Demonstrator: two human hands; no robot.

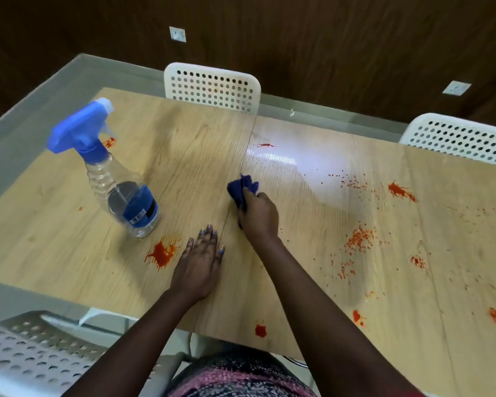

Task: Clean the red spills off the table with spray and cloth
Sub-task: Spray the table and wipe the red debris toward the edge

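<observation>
Where spills (161, 252) dot it, table (327, 213) gleams.

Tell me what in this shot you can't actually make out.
- Head view: table under the blue cloth and right hand is covered; any stain there is unknowable.
- Label text on the spray bottle: blurred, too small.
- Table's right end: cut off by the frame edge.
- Glare hides the surface near the far edge.

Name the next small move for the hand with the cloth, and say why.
Probably sweep the blue cloth, gripped by the right hand, rightward onto the red specks: that patch looks wet and glossy, and the specks lie nearest the cloth.
</observation>
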